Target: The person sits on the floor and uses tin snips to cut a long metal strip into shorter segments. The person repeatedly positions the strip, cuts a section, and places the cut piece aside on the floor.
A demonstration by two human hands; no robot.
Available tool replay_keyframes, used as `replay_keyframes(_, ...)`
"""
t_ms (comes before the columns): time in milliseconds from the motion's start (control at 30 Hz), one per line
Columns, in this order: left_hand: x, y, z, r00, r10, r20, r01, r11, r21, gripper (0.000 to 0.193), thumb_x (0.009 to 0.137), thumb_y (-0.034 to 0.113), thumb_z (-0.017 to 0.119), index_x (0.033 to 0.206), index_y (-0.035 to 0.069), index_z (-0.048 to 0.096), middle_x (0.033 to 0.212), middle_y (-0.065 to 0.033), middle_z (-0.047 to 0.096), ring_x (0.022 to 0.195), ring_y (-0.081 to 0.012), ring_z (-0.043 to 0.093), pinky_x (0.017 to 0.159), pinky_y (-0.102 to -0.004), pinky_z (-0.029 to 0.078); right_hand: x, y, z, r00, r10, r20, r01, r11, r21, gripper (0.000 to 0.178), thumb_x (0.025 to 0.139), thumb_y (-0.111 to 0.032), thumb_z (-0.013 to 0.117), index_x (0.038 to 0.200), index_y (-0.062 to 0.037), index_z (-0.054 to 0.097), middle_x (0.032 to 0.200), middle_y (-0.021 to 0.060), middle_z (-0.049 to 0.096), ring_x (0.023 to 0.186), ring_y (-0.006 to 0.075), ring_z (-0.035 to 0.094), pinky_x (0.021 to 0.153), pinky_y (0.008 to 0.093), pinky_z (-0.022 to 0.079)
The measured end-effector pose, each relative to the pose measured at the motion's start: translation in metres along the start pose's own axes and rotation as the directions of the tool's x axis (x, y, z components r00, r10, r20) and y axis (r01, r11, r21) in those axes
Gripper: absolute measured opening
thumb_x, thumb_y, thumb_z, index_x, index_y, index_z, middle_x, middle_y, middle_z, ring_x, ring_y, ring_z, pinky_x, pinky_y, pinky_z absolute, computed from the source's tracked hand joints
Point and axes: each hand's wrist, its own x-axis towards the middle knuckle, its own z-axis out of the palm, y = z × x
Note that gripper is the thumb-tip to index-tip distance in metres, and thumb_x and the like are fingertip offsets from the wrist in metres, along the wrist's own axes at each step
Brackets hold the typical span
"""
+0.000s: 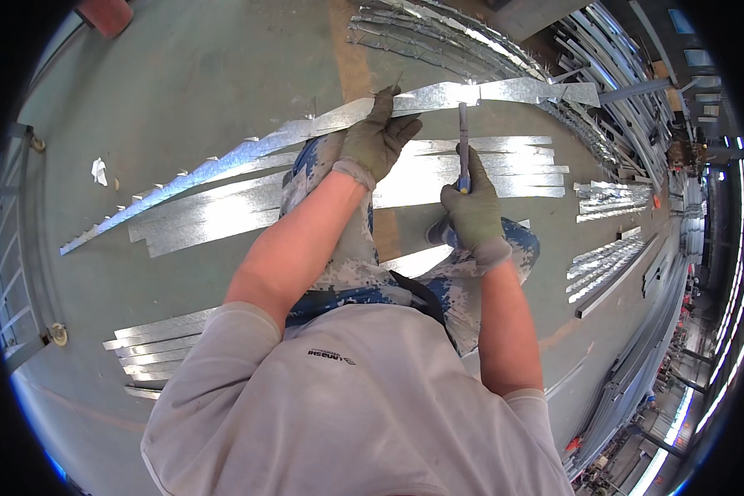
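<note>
A long, shiny metal strip (pixel 438 97) with small raised tabs along part of its edge runs across in front of me, slanting down to the left. My left hand (pixel 374 142), in an olive work glove, holds the strip near its middle, its upper fingers against the metal. In my right hand (pixel 475 202), gloved alike, is a slim hand tool (pixel 464 136) with a long grey shaft and a blue and yellow handle. Its tip points away from me, close to the strip's near edge; contact cannot be told. Its exact kind is unclear.
Flat metal strips (pixel 215 207) lie side by side on the green floor beneath my hands. Another stack (pixel 161 343) is at the lower left. Bent, tabbed strips (pixel 438 33) and long bars (pixel 612 66) are piled at the far right. A wheeled frame (pixel 25 248) stands left.
</note>
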Motion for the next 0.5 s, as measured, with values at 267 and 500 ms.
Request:
replay_keyframes(267,0.006,-0.009,0.005,0.996,0.014,-0.091,-0.01,0.999,0.049,0.035,0.118,0.033,0.066,0.144,0.008,0.068,0.121,-0.0089,0.079,0.106,-0.0295,0.083,0.094,-0.0459,0.074,0.013,0.003,0.02,0.991,-0.038,-0.129,-0.041,0.83,-0.556,0.09,0.098,-0.009,0.066,0.181,-0.0127,0.03,0.131,0.0333,0.075,0.12,0.0478,0.077,0.103,0.0567,0.061)
replay_keyframes(500,0.03,-0.029,0.003,0.975,0.047,-0.218,-0.003,0.981,0.196,0.038,0.117,0.032,0.07,0.146,0.008,0.067,0.126,-0.0109,0.076,0.111,-0.0311,0.081,0.093,-0.0435,0.073,0.033,0.0,0.022,0.972,0.057,-0.227,-0.21,0.644,-0.736,0.089,0.102,-0.014,0.065,0.18,-0.0106,0.023,0.149,0.0376,0.064,0.131,0.0536,0.072,0.112,0.0569,0.058)
